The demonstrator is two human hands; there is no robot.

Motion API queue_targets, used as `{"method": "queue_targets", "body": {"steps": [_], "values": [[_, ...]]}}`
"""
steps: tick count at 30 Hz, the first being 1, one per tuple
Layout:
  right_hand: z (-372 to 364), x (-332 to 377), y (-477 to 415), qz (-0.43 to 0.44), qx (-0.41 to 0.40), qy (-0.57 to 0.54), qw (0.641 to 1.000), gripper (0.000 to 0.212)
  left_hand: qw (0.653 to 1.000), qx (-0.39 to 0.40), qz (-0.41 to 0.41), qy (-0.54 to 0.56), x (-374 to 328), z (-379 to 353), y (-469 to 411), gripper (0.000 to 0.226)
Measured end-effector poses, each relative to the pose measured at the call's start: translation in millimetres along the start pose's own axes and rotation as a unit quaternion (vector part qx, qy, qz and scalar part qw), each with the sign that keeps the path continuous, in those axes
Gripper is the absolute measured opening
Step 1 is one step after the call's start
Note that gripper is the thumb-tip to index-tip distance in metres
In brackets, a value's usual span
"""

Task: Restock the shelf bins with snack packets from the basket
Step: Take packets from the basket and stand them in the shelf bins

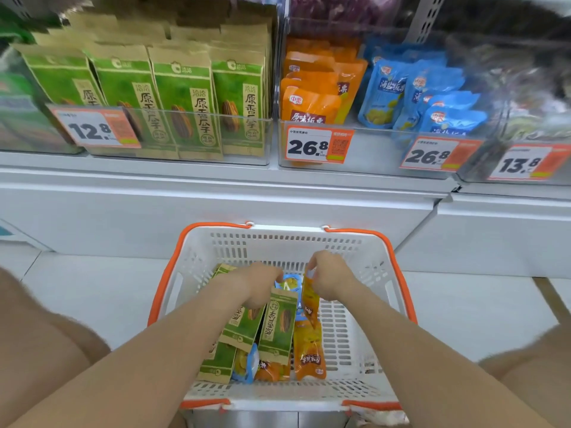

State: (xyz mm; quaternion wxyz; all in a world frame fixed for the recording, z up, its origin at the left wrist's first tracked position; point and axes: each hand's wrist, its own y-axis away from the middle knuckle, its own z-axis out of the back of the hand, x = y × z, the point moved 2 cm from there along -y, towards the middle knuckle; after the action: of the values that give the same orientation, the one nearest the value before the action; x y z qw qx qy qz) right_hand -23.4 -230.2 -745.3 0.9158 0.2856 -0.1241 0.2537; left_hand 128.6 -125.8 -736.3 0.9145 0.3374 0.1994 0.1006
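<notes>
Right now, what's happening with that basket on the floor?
A person has both hands in a white plastic basket with orange handles. The right hand pinches an orange snack packet by its top; the left hand sits among green paper packets, its grip unclear. The clear shelf bins above hold packets.

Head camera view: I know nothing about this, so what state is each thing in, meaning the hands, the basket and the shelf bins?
Right hand: pinches the top of an orange packet, which hangs upright.
Left hand: down among the packets; grip hidden.
Basket: partly filled with green, orange and blue packets; handles folded down.
Green bin: packed with upright packets.
Middle bin: orange and blue packets, room left at the front.
</notes>
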Motion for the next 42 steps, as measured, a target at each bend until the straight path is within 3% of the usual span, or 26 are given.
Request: {"method": "queue_targets", "body": {"steps": [7,12,16,20,24,28,30,32,35,37,39,42], "values": [[77,32,23,0.145,-0.026,-0.036,0.988,0.033,0.969,-0.138,-0.088,0.186,-16,33,22,0.091],[117,60,51,0.205,-0.043,-0.07,0.975,0.031,0.907,-0.203,-0.156,0.333,-22,59,37,0.045],[153,75,73,0.192,-0.123,-0.109,0.967,0.037,0.836,-0.262,-0.144,0.461,-29,80,54,0.046],[190,83,90,0.147,-0.174,-0.111,0.967,0.028,0.733,-0.323,-0.146,0.581,-45,108,76,0.031],[224,82,104,0.122,-0.231,-0.176,0.949,0.046,0.639,-0.341,-0.163,0.67,-68,133,95,0.051],[244,78,109,0.081,-0.22,-0.341,0.91,0.067,0.605,-0.349,-0.182,0.692,-92,151,99,0.045],[248,79,109,0.063,-0.202,-0.402,0.891,0.064,0.584,-0.355,-0.195,0.704,-105,162,99,0.038],[255,78,108,0.055,-0.182,-0.452,0.871,0.044,0.587,-0.378,-0.203,0.686,-117,174,100,0.035],[274,74,102,0.097,-0.244,-0.444,0.857,0.025,0.672,-0.486,-0.138,0.542,-128,191,98,0.036],[291,68,95,0.128,-0.352,-0.351,0.858,0.027,0.696,-0.602,-0.074,0.384,-127,202,93,0.036],[303,65,88,0.137,-0.424,-0.24,0.863,0.028,0.69,-0.677,-0.057,0.247,-124,213,91,0.031],[314,60,69,0.152,-0.444,-0.1,0.877,0.032,0.717,-0.691,-0.048,0.085,-122,231,86,0.035]]}}
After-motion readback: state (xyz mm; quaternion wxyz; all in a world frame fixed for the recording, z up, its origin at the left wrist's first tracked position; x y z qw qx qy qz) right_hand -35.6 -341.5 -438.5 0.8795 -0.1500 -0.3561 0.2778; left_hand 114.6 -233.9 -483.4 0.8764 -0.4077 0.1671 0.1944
